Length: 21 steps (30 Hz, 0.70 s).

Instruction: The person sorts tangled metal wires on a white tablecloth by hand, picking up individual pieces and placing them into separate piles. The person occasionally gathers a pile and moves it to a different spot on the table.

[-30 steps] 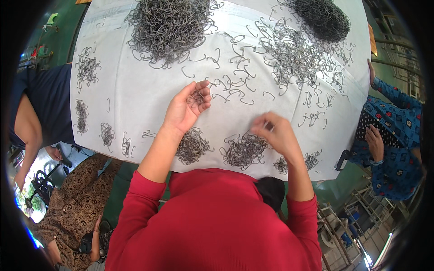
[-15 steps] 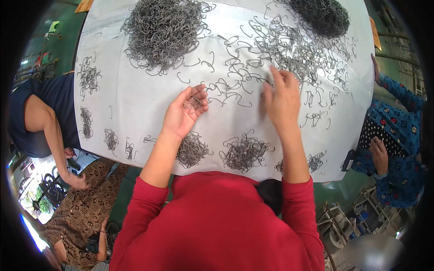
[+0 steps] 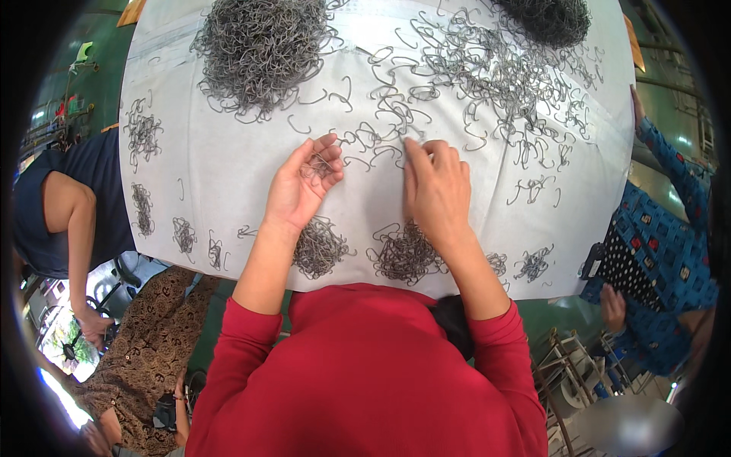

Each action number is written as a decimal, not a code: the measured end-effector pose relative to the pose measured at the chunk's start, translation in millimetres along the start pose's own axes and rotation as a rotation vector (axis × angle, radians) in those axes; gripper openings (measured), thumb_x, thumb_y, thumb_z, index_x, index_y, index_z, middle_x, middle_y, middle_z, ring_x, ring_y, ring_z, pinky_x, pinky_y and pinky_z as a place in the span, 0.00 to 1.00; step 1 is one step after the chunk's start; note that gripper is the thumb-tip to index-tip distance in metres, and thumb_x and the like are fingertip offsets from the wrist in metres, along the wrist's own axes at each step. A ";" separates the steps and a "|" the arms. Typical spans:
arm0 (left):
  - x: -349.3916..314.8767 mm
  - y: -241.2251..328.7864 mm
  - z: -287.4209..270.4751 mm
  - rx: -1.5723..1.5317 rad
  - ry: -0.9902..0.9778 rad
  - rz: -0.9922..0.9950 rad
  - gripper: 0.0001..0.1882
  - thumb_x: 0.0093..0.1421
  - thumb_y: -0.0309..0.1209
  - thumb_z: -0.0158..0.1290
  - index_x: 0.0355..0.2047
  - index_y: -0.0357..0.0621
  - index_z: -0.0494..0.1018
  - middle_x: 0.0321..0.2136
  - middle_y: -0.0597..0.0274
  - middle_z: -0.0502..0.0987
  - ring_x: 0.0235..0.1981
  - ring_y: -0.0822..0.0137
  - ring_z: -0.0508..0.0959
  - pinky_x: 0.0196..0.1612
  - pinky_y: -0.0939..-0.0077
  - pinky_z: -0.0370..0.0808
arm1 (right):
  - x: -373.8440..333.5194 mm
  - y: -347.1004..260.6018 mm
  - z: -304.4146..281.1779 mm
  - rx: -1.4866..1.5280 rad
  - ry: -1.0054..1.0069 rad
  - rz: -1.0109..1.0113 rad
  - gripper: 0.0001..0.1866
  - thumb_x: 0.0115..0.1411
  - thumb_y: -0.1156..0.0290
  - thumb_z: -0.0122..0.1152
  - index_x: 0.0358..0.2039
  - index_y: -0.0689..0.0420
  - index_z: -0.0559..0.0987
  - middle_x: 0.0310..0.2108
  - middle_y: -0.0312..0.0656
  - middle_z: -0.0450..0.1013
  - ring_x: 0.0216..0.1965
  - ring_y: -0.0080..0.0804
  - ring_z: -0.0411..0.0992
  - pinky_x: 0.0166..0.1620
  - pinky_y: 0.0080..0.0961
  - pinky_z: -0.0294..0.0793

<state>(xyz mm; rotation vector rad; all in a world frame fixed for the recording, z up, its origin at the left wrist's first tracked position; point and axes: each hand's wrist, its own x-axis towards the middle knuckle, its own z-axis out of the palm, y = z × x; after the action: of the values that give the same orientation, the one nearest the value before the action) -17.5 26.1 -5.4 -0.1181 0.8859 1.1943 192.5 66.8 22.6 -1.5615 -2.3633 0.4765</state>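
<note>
My left hand is palm up above the white-covered table, its fingers curled round several thin grey wire hooks. To its right, my right hand points palm down at the loose wire hooks in the middle. Its thumb and forefinger are drawn together over a hook there; the tips are slightly blurred, and the other fingers are bent. Close to my body lie two small heaps of hooks, one by my left forearm and one partly behind my right wrist.
A large hook pile stands at the far left, a darker one at the far right, with scattered hooks between. Smaller heaps line the left edge. People stand at both sides; one wears a blue patterned sleeve.
My right hand has moved left and slightly nearer me, down to the loose hooks, its fingers closing. My left hand has shifted slightly left and still holds hooks. The bystanders' hands have moved.
</note>
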 end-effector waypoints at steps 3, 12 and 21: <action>-1.1 0.7 -0.9 -0.002 0.006 -0.002 0.19 0.64 0.36 0.42 0.46 0.32 0.68 0.34 0.55 0.74 0.33 0.66 0.75 0.39 0.74 0.75 | 2.1 2.2 -4.7 0.048 0.030 -0.016 0.16 0.50 0.76 0.55 0.42 0.53 0.75 0.34 0.38 0.67 0.34 0.36 0.66 0.35 0.31 0.63; -1.0 0.8 1.3 0.000 0.009 -0.003 0.19 0.64 0.35 0.42 0.46 0.31 0.67 0.34 0.55 0.74 0.33 0.66 0.74 0.38 0.73 0.75 | 76.5 68.4 -17.2 -0.088 0.104 0.035 0.22 0.48 0.81 0.50 0.42 0.45 0.78 0.32 0.41 0.66 0.35 0.38 0.68 0.37 0.33 0.69; -0.4 1.0 -0.4 0.023 0.000 0.000 0.19 0.65 0.36 0.41 0.47 0.31 0.67 0.35 0.55 0.74 0.33 0.67 0.74 0.38 0.73 0.75 | 38.2 42.0 -15.0 0.003 0.044 -0.013 0.16 0.52 0.77 0.54 0.41 0.47 0.78 0.34 0.41 0.68 0.32 0.41 0.70 0.33 0.35 0.71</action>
<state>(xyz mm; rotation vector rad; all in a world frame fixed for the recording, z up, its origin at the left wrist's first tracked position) -18.5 26.0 -5.0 -0.0993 0.8996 1.1840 218.8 119.3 20.6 -1.5387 -2.3365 0.4383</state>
